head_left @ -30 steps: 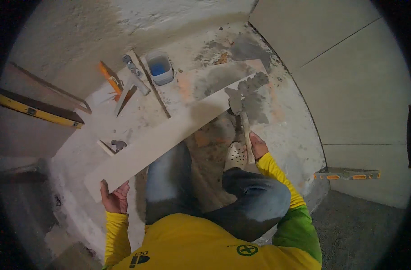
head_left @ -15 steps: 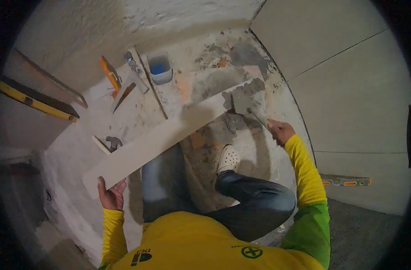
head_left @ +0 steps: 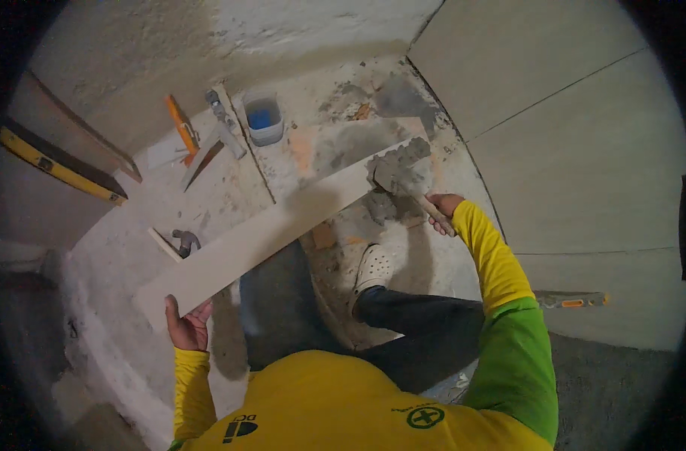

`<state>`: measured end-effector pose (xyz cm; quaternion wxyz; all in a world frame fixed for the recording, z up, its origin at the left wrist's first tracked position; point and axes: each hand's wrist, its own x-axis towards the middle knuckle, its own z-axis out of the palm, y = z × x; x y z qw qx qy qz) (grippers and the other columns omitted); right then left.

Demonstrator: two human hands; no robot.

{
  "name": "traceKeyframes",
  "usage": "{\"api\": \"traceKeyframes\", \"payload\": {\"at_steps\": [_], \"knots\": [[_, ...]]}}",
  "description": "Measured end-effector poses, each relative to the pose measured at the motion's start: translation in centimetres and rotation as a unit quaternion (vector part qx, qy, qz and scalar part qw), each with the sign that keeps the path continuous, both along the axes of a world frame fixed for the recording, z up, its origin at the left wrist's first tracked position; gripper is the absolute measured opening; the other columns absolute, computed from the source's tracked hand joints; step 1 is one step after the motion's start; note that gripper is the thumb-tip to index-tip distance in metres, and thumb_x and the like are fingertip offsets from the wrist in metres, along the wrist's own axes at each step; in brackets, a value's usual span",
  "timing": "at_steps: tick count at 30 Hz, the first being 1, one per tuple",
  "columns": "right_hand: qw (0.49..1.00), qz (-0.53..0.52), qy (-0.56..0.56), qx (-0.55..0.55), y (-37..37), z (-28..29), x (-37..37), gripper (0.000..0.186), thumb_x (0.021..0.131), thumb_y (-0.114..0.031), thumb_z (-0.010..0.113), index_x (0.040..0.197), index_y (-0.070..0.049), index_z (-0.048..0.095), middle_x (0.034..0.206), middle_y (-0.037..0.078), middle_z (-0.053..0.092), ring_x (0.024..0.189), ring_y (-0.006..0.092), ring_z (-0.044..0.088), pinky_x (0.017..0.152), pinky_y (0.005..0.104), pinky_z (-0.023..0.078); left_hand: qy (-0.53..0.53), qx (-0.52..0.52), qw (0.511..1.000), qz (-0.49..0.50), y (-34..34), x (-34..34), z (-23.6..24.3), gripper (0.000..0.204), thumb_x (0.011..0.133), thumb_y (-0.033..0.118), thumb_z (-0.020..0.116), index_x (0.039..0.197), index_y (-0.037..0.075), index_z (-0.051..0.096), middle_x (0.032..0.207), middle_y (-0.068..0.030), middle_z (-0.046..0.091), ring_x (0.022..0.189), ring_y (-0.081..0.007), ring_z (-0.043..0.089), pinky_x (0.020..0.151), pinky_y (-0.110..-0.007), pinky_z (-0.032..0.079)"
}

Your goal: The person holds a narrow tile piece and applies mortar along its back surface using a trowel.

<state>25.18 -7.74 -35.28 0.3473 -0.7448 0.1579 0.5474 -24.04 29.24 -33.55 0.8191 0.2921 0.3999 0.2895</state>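
Observation:
A long pale tile strip [head_left: 252,234] slants across my lap, from low on the left up to the far right. My left hand [head_left: 188,323] grips its near left end, thumb on top and fingers beneath. Closed around the handle of a trowel [head_left: 410,195] is my right hand [head_left: 445,213]. The trowel's blade lies on the far right end of the strip, among wet grey mortar [head_left: 403,159]. Mortar partly covers the blade. The left part of the strip's face is bare.
Beyond the strip stands a clear bucket [head_left: 264,120] with something blue inside. An orange-handled saw [head_left: 183,128], a hammer [head_left: 185,242] and a yellow spirit level [head_left: 61,165] are on the left. Another level [head_left: 572,299] lies by the tiled wall [head_left: 583,165] at right. My white clog [head_left: 373,267] is under the strip.
My right hand has moved slightly left with the trowel, and the handle has swung round. The mortar at the far end has been pushed about. My left hand keeps its hold.

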Motion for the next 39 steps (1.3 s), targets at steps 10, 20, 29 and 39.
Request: {"api": "traceKeyframes", "payload": {"at_steps": [10, 20, 29, 39], "knots": [[0.987, -0.123, -0.002, 0.105, -5.4, -3.4, 0.6, 0.039, 0.098, -0.045, 0.039, 0.103, -0.009, 0.053, 0.064, 0.01, 0.058, 0.041, 0.0214, 0.05, 0.039, 0.0369, 0.045, -0.015, 0.0, 1.0, -0.016, 0.7, -1.1, -0.5, 0.053, 0.096, 0.043, 0.047, 0.128, 0.0, 0.044, 0.113, -0.0191, 0.062, 0.088, -0.0285, 0.068, 0.068, -0.034, 0.061], [0.965, -0.157, 0.105, 0.182, -6.8, -4.7, -4.7, 0.038, 0.096, -0.051, 0.04, 0.099, -0.016, 0.053, 0.064, 0.006, 0.052, 0.042, 0.0181, 0.045, 0.04, 0.032, 0.038, -0.008, 0.018, 1.0, -0.015, 0.9, -0.6, 0.1, 0.055, 0.096, 0.044, 0.047, 0.129, 0.0, 0.042, 0.116, -0.017, 0.06, 0.088, -0.0306, 0.067, 0.073, -0.036, 0.06], [0.983, -0.104, 0.051, 0.146, -3.2, -5.1, -9.7, 0.045, 0.095, -0.054, 0.04, 0.127, -0.023, 0.047, 0.067, 0.005, 0.055, 0.044, 0.0186, 0.047, 0.041, 0.0314, 0.043, -0.023, 0.048, 0.998, -0.026, 1.2, 0.0, 0.1, 0.057, 0.095, 0.045, 0.048, 0.129, 0.0, 0.042, 0.114, -0.0181, 0.06, 0.088, -0.0313, 0.067, 0.07, -0.035, 0.06], [0.969, 0.154, -0.192, -0.023, -2.9, 3.6, -11.2, 0.049, 0.091, -0.048, 0.052, 0.12, -0.01, 0.061, 0.072, 0.008, 0.061, 0.052, 0.0175, 0.053, 0.048, 0.0319, 0.045, 0.019, 0.012, 1.0, -0.006, 1.3, -0.2, 0.1, 0.057, 0.095, 0.046, 0.048, 0.13, 0.002, 0.042, 0.116, -0.0173, 0.06, 0.09, -0.0297, 0.067, 0.072, -0.035, 0.059]]}}
